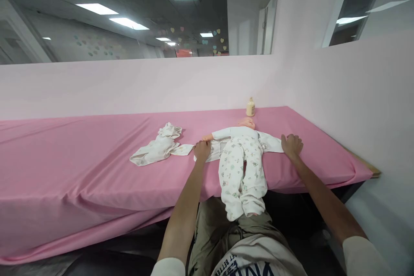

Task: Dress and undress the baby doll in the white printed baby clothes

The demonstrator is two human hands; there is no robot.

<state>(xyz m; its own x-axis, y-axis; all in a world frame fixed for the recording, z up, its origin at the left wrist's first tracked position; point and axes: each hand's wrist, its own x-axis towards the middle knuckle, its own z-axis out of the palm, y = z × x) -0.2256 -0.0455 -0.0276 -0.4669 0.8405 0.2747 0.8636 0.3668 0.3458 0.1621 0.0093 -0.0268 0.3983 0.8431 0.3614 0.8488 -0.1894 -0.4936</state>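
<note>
A baby doll [247,122] lies on its back on the pink-covered table, its head toward the wall. Its printed white trousers [230,164] hang over the near edge, toward my lap. A white baby top [236,131] covers its chest, and one part of it is spread flat on the left. My left hand [202,150] is closed on that spread white cloth, right beside the doll's bare hand [207,137]. On the other side, my right hand [292,145] is closed at the end of the outstretched white sleeve [273,142]. The fingertips of both hands are hidden.
A crumpled white baby garment [158,148] lies to the left on the pink cloth [80,155]. Behind the doll's head stands a cream pump bottle [250,107]. Pale walls [161,86] with windows close off the back and right side. A wooden table corner [371,168] sticks out at right.
</note>
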